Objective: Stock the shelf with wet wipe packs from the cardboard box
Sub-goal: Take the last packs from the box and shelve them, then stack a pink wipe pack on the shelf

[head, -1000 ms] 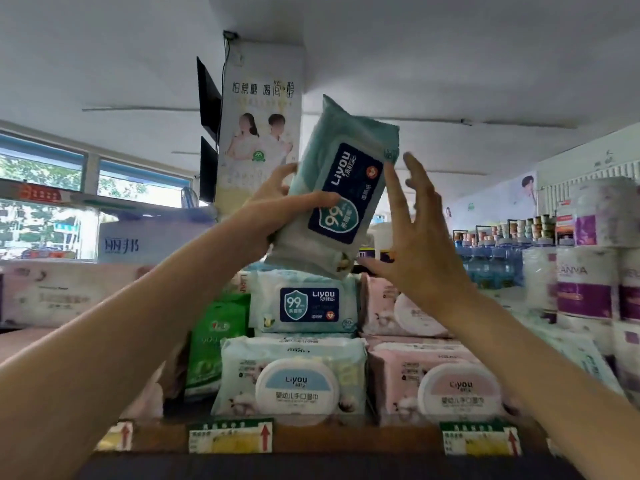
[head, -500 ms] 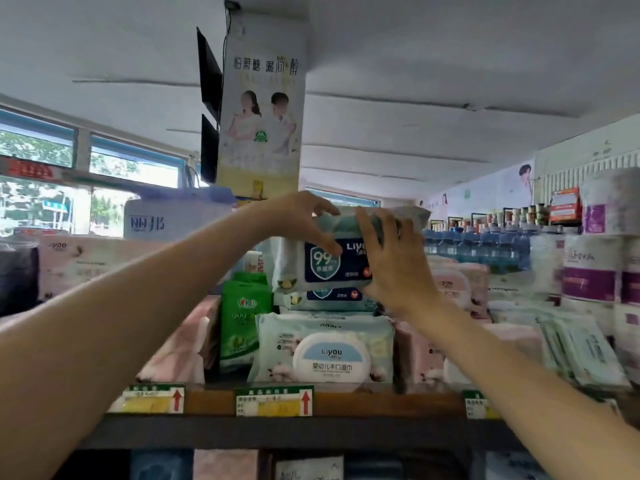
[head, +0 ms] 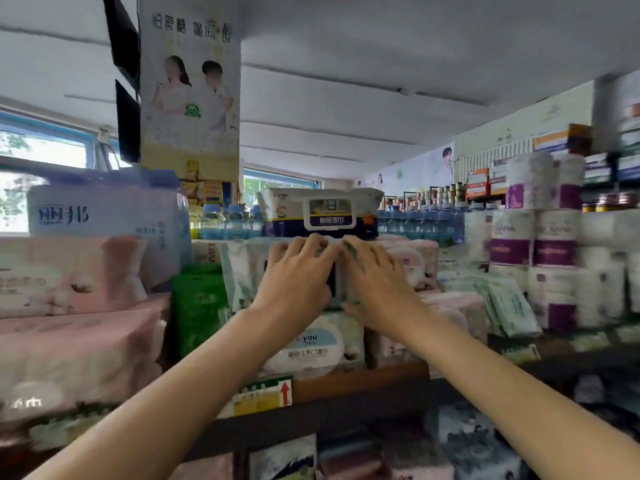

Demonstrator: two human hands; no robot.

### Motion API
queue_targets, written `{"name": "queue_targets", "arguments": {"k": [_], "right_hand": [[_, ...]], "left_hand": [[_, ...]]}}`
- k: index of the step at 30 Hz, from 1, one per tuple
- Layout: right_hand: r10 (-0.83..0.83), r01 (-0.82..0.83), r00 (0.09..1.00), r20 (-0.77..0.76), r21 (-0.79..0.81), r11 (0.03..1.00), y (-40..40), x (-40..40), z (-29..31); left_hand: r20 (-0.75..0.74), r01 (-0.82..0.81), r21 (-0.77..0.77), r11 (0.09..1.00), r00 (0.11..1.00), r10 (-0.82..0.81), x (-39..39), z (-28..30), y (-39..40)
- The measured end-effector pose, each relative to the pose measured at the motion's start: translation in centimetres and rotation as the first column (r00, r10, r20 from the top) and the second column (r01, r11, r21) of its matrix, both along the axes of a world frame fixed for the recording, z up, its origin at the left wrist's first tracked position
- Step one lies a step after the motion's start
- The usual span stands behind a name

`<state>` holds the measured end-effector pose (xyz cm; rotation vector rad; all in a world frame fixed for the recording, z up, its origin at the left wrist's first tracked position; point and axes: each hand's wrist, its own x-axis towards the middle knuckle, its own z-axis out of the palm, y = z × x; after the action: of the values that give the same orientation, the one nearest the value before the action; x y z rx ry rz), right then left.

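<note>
A pale teal wet wipe pack with a dark blue label lies flat on top of the stack in the middle of the shelf. My left hand covers its left half, fingers curled over the top edge and thumb below. My right hand grips the right half the same way. Both hands hide most of the pack. Under it sits a white-lidded wipe pack. The cardboard box is out of view.
A green pack and pink packs stand to the left, more pink packs to the right. Behind is a lidded pack and water bottles. Toilet rolls fill the right. A poster hangs above.
Both hands brought the pack down from a tilted hold overhead and laid it flat on the stack. The view has moved closer and is blurred.
</note>
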<state>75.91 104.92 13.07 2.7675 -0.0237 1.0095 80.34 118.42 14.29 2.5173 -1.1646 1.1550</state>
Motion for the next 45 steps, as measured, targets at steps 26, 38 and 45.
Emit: {"name": "queue_targets", "arguments": {"k": [26, 38, 45], "right_hand": [[-0.512, 0.838, 0.372, -0.774, 0.518, -0.173, -20.3, -78.4, -32.7], [-0.268, 0.966, -0.074, -0.961, -0.002, -0.258, -20.0, -99.3, -58.4], [-0.293, 0.984, -0.18, -0.939, -0.176, -0.041, -24.8, -100.5, -65.5]], "left_hand": [[-0.576, 0.815, 0.57, -0.103, 0.307, -0.757, -63.1, -32.9, -35.6], [-0.768, 0.661, 0.62, -0.422, 0.402, -0.498, -83.1, -51.9, -41.2], [-0.749, 0.646, 0.649, -0.402, 0.45, -0.486, -83.7, -58.4, -43.4]]}}
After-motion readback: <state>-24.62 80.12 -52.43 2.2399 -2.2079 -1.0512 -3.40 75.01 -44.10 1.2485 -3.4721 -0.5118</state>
